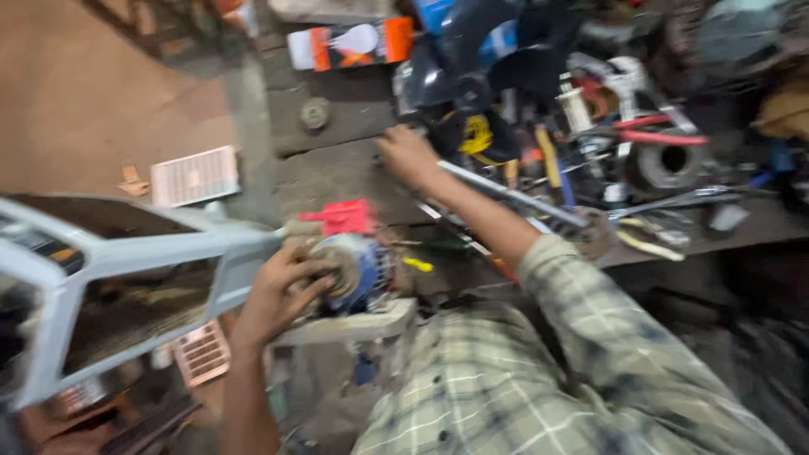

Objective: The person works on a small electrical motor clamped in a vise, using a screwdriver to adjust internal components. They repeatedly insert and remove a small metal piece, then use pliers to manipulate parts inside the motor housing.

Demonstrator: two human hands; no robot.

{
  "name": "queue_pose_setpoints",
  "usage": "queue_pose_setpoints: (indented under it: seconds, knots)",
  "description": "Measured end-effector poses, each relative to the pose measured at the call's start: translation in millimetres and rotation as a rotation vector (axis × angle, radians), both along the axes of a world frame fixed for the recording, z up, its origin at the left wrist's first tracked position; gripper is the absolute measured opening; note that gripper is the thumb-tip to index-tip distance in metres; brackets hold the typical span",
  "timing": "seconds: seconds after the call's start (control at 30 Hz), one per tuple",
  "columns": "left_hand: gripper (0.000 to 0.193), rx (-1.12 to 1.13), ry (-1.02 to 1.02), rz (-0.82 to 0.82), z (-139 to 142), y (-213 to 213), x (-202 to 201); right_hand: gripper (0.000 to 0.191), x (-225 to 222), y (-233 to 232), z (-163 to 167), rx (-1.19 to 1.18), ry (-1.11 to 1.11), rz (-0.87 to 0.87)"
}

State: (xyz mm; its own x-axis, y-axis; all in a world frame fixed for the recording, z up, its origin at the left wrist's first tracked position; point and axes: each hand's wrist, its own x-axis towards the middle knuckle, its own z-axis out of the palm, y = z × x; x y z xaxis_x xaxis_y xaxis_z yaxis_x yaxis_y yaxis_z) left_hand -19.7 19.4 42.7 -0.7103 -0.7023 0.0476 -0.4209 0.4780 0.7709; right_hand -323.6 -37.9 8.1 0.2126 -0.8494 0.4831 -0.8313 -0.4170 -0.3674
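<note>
My left hand [282, 291] grips a small electric motor [354, 265] with a blue body and copper windings, resting on a pale block at the bench's near edge. A red plastic part [344, 216] sits on top of the motor. My right hand [407, 157] reaches out over the dark workbench [337, 168], fingers bent down near its surface beside a heap of tools; the blur hides whether it holds anything. My plaid sleeve runs back toward me.
A grey metal frame [126, 253] juts in from the left. Pliers with red handles [657, 133], screwdrivers, a wire spool and a metal ring clutter the right of the bench. An orange and white box [350, 44] lies at the back, a white grille [195, 175] on the floor.
</note>
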Motion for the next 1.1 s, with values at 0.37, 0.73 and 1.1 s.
queue_pose_setpoints:
  seconds: [0.37,0.73,1.1]
  knots:
    - [0.026,0.237,0.062,0.061,-36.2,-7.5,17.1,0.016,-199.4,61.7,-17.2,-0.086,-0.321,-0.718]
    - [0.027,0.240,0.111,0.058,-58.8,-15.8,19.9,0.021,-245.7,32.4,-13.3,0.333,0.346,-0.666]
    - [0.024,0.072,0.141,-0.006,-46.5,-15.9,10.2,0.072,-240.1,22.3,31.5,0.959,0.158,-0.726]
